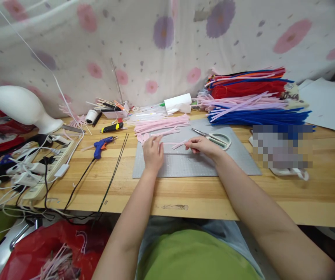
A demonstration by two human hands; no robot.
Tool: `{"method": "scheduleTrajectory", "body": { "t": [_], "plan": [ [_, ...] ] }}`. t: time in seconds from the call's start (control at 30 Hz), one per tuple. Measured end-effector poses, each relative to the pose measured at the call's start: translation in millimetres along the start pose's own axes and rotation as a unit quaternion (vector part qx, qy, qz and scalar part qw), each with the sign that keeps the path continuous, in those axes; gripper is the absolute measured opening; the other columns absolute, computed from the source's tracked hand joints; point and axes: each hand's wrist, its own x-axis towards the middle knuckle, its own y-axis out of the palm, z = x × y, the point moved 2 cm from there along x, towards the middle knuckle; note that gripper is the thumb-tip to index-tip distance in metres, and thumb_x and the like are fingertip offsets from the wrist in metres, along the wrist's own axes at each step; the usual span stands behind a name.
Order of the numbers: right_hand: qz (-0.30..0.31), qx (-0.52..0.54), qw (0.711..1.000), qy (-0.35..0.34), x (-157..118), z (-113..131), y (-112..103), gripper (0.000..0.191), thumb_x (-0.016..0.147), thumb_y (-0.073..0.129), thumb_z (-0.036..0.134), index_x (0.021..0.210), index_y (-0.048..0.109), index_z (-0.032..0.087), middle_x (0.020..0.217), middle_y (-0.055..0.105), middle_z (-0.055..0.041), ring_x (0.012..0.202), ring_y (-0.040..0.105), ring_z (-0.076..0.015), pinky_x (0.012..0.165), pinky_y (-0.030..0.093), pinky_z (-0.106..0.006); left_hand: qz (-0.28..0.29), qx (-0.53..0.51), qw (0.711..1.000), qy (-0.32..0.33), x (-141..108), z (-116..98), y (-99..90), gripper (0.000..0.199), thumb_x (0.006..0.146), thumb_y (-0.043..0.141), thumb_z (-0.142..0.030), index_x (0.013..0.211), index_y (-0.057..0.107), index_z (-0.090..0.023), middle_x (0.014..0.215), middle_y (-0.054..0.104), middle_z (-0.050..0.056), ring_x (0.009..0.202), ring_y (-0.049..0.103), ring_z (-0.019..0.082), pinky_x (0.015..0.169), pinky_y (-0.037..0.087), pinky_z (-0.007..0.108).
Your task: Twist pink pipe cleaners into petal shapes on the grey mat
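Note:
My left hand (153,155) is closed on a pale pink pipe cleaner (170,144) above the grey cutting mat (147,171). Pink loops of bent pipe cleaner (143,139) stick out behind its fingers; their join to the strand is hidden. With thumb and fingertips, my right hand (198,144) pinches the other end of the strand, where a short pink piece (178,146) also points out to the left. Scissors (214,139) with pale handles lie on the mat just behind my right hand, blades toward the left. A bundle of pink pipe cleaners (161,124) rests at the mat's back edge.
Left of the mat lie a blue glue gun (102,147), dark thin rods (113,173) and a yellow-black cutter (112,127). A power strip (49,167) with tangled cables is farther left. Blue pipe cleaners (257,116) are piled back right. A red bag (27,249) hangs below the table edge.

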Motion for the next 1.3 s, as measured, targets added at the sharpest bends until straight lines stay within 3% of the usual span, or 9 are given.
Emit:
{"method": "scheduleTrajectory", "body": {
  "t": [0.13,0.3,0.43,0.5,0.7,0.87,1.1,1.2,1.3],
  "plan": [
    [0.013,0.059,0.998,-0.002,-2.9,3.6,-0.2,0.033,0.067,0.058,0.046,0.066,0.06,0.013,0.043,0.043,0.004,0.041,0.034,-0.0053,0.043,0.022,-0.022,0.129,-0.073,0.989,0.026,-6.0,-7.2,13.7,0.029,0.083,0.039,-0.029,0.101,0.06,-0.02,0.097,0.062,0.008,0.091,0.054,0.017,0.08,0.039,0.029],
    [0.034,0.086,0.996,-0.007,-4.4,7.3,2.3,0.03,0.068,0.058,0.043,0.064,0.06,0.013,0.046,0.046,0.0027,0.043,0.036,-0.0053,0.042,0.022,-0.022,0.127,-0.191,0.966,-0.123,-5.3,-6.2,18.5,0.025,0.081,0.043,-0.031,0.092,0.063,-0.021,0.089,0.065,0.007,0.085,0.058,0.017,0.078,0.04,0.03],
    [0.077,0.086,0.993,0.016,-3.0,6.1,15.7,0.028,0.068,0.058,0.041,0.064,0.059,0.013,0.047,0.047,0.0022,0.042,0.037,-0.0049,0.042,0.024,-0.02,0.072,-0.419,0.843,-0.33,7.2,-3.4,26.5,0.022,0.08,0.042,-0.025,0.084,0.06,-0.014,0.083,0.065,0.008,0.077,0.062,0.015,0.073,0.045,0.029],
    [0.09,0.098,0.991,0.029,-2.0,4.8,23.7,0.028,0.07,0.057,0.041,0.067,0.058,0.013,0.05,0.049,0.002,0.042,0.038,-0.0046,0.041,0.024,-0.019,0.05,-0.488,0.791,-0.366,16.8,-3.6,28.1,0.019,0.08,0.042,-0.024,0.081,0.058,-0.012,0.085,0.065,0.008,0.075,0.062,0.014,0.073,0.046,0.029],
    [0.066,0.138,0.988,0.008,1.6,3.6,35.4,0.029,0.074,0.053,0.043,0.074,0.057,0.014,0.058,0.051,0.0009,0.047,0.042,-0.0043,0.041,0.027,-0.017,0.163,-0.585,0.706,-0.365,30.7,-14.1,26.1,0.023,0.077,0.051,-0.028,0.09,0.058,-0.011,0.093,0.065,0.014,0.085,0.063,0.018,0.082,0.042,0.036],
    [0.091,0.131,0.987,0.003,2.6,3.3,39.8,0.031,0.074,0.052,0.044,0.071,0.056,0.014,0.055,0.051,0.0013,0.046,0.042,-0.0048,0.041,0.028,-0.017,0.184,-0.645,0.645,-0.365,23.9,-29.3,29.6,0.028,0.079,0.048,-0.033,0.088,0.06,-0.01,0.102,0.062,0.016,0.098,0.058,0.02,0.09,0.037,0.035],
    [0.097,0.078,0.992,0.021,1.6,6.6,44.3,0.036,0.071,0.051,0.05,0.07,0.055,0.015,0.056,0.052,0.0013,0.046,0.043,-0.0056,0.042,0.03,-0.018,0.184,-0.69,0.571,-0.404,16.5,-33.4,40.5,0.032,0.082,0.042,-0.037,0.097,0.06,-0.015,0.07,0.058,0.002,0.061,0.055,0.008,0.057,0.043,0.02],
    [0.028,0.017,0.999,0.001,3.4,8.2,36.0,0.036,0.067,0.056,0.051,0.067,0.057,0.014,0.057,0.052,0.0006,0.049,0.043,-0.007,0.044,0.03,-0.02,0.166,-0.716,0.535,-0.417,12.0,-32.8,44.2,0.028,0.084,0.039,-0.03,0.093,0.059,-0.012,0.065,0.053,0.0,0.055,0.049,0.004,0.055,0.041,0.017],
    [-0.139,0.006,0.989,-0.049,6.0,9.7,24.0,0.033,0.065,0.058,0.048,0.064,0.056,0.015,0.056,0.05,0.0014,0.052,0.042,-0.008,0.048,0.032,-0.021,0.156,-0.72,0.508,-0.446,4.1,-35.5,46.4,0.022,0.085,0.038,-0.026,0.089,0.056,-0.013,0.063,0.05,-0.002,0.05,0.044,0.002,0.058,0.043,0.017]
  ]
}}
